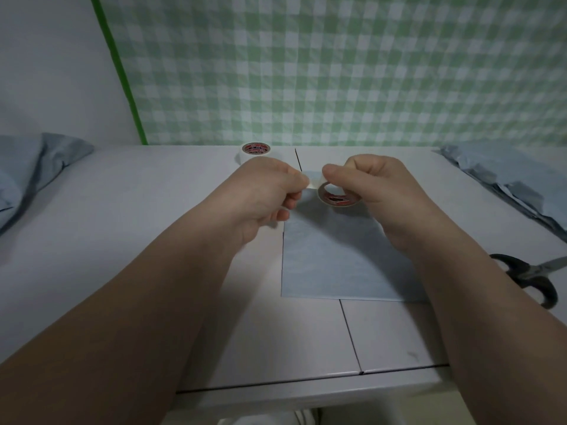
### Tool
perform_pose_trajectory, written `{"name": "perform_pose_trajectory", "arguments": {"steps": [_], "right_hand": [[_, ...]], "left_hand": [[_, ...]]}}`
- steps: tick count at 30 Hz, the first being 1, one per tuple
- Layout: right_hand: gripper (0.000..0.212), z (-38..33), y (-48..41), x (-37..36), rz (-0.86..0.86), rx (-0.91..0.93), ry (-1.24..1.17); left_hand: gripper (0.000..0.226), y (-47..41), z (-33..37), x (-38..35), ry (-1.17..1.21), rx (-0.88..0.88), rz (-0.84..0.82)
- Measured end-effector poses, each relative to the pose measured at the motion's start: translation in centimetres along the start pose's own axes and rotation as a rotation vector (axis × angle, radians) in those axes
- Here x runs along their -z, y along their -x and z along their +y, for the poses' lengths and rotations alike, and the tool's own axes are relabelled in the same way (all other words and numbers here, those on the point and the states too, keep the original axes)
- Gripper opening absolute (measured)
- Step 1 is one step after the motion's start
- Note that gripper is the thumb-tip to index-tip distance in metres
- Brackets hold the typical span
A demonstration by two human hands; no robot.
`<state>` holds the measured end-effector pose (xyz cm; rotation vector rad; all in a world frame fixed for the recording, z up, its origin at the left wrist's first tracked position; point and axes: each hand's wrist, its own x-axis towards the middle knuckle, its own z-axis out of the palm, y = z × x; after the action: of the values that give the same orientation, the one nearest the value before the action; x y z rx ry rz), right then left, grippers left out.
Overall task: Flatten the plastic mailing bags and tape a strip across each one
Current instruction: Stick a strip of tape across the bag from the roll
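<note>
A flat pale-blue mailing bag (334,256) lies on the white table (153,228), straight in front of me. Above its far end my right hand (377,191) holds a small roll of tape (336,197) with a red-printed core. My left hand (270,194) pinches the free end of the tape (313,180) between thumb and forefinger, a short strip stretched between the two hands. Both hands hover just above the bag.
A second tape roll (256,151) stands at the back of the table. Black-handled scissors (534,277) lie at the right edge. Crumpled blue bags are heaped at the far right (515,185) and at the left (33,170). A green checked cloth (337,72) hangs behind.
</note>
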<state>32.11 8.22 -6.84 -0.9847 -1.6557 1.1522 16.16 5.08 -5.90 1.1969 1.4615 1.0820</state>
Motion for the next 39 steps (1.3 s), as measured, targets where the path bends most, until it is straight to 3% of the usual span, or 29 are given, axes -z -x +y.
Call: {"name": "perform_pose_trajectory", "arguments": {"steps": [7,15,26,34,39], "right_hand": [[0.035,0.6,-0.3,0.8,0.071,-0.016,0.2],[0.041,0.5,-0.7,1.4,0.114,-0.072,0.039],[0.054,0.7,-0.4,2.0,0.076,-0.141,0.044],[0.037,0.7,0.0,1.3,-0.019,-0.116,0.066],[0.03,0.4,0.2,1.2,-0.068,-0.155,0.067]], "left_hand": [[0.021,-0.1,-0.1,0.8,-0.054,-0.036,0.089],[0.02,-0.5,-0.6,1.2,-0.11,0.01,0.057],[0.017,-0.1,-0.6,0.8,-0.033,-0.006,0.022],[0.009,0.3,-0.9,1.2,-0.245,-0.036,-0.044],[0.033,0.6,-1.2,1.4,-0.492,-0.102,-0.093]]}}
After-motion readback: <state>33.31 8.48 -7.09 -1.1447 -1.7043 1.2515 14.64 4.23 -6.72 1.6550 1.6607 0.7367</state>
